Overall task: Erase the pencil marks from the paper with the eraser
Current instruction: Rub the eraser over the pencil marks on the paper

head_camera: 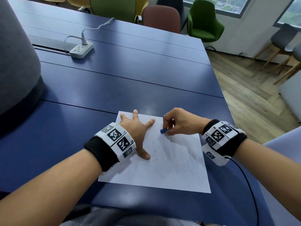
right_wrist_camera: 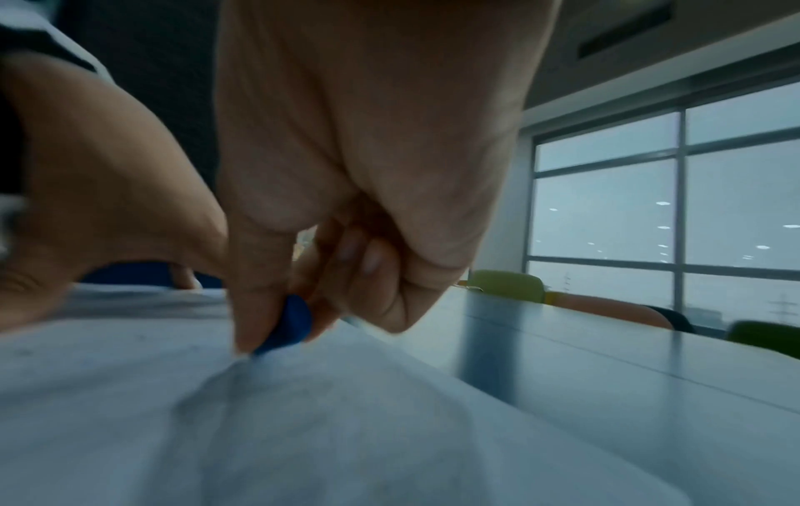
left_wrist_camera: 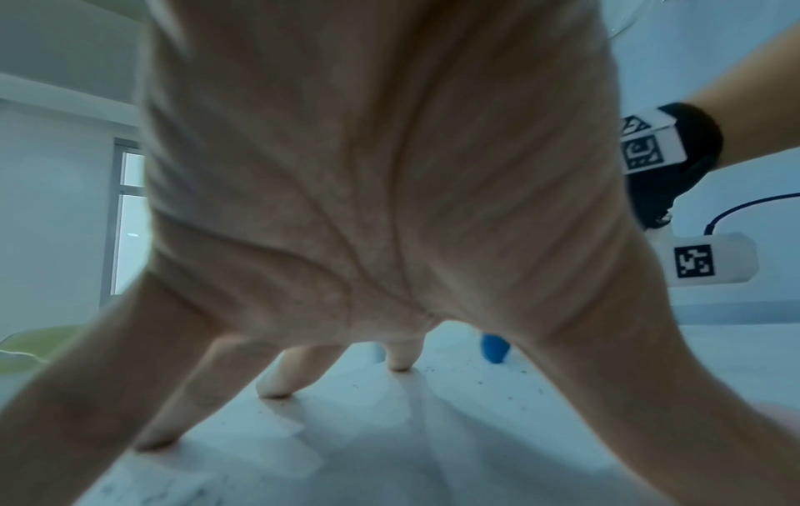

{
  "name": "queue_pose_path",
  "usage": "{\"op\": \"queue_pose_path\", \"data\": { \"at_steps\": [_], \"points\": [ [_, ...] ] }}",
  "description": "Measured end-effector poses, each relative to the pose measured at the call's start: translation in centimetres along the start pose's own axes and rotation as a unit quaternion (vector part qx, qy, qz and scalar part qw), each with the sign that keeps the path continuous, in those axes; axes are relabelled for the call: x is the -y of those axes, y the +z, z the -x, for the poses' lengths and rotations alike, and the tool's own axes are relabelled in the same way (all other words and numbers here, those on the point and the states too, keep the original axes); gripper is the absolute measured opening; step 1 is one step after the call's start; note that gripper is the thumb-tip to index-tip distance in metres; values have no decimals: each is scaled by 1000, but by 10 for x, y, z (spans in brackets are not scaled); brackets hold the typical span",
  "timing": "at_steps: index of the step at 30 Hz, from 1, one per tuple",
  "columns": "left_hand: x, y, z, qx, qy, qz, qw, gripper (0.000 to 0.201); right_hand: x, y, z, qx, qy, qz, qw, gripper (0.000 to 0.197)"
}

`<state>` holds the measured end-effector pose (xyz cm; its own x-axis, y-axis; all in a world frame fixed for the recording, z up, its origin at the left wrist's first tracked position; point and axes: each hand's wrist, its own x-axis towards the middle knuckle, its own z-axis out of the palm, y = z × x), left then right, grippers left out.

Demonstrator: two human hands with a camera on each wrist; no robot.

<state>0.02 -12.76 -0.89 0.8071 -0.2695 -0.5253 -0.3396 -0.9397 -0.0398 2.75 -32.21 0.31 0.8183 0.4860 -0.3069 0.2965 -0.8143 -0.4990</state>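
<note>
A white sheet of paper lies on the blue table, with faint pencil marks and dark eraser crumbs scattered over it. My left hand rests on the sheet's left part, fingers spread straight and tips pressing down; the left wrist view shows the fingertips on the paper. My right hand pinches a small blue eraser between thumb and fingers, its tip touching the paper near the far edge. The eraser also shows in the right wrist view and, behind my palm, the eraser in the left wrist view.
A white power strip with a plugged cable sits far back left on the table. A grey padded object stands at the left. Chairs line the far edge. The table's right edge drops to wooden floor.
</note>
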Motion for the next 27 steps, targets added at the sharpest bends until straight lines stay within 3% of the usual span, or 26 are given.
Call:
{"op": "queue_pose_path", "data": {
  "at_steps": [2, 6, 7, 10, 11, 15, 16, 20, 21, 24, 25, 27],
  "points": [
    [1, -1, 0, 2, 0, -2, 1000, 138, 6, 0, 2, 56, -1, 14, 998, 9],
    [1, 0, -1, -3, 1, -6, 1000, 138, 6, 2, 2, -22, 12, 10, 1000, 10],
    [2, 0, -1, -3, 0, -8, 1000, 138, 8, 4, 6, -12, 7, 8, 1000, 10],
    [2, 0, -1, -1, 1, -9, 1000, 138, 14, 8, 17, 105, -3, 16, 994, 11],
    [2, 1, -1, -2, 2, -9, 1000, 138, 14, 7, 17, 114, 2, 18, 993, 10],
    [3, 1, -2, -4, 4, -7, 1000, 138, 5, 7, 14, -34, 12, 19, 999, 9],
    [3, 2, -2, -2, 5, -4, 1000, 138, 5, 11, 17, -40, 4, 19, 999, 9],
    [3, 1, -2, -1, 3, -7, 1000, 139, 17, 17, 32, 109, -19, 6, 994, 11],
    [2, 1, -2, 0, 3, -11, 1000, 138, 16, 14, 29, 99, -14, 10, 995, 11],
    [1, 1, 0, -5, 5, -17, 1000, 136, 7, 9, 16, -31, 8, 5, 999, 10],
    [1, 0, 0, -5, 5, -16, 1000, 136, 7, 9, 17, -42, 10, 0, 999, 10],
    [2, 1, -1, -2, 4, -8, 1000, 138, 11, 12, 25, 33, -3, -2, 999, 9]
  ]
}}
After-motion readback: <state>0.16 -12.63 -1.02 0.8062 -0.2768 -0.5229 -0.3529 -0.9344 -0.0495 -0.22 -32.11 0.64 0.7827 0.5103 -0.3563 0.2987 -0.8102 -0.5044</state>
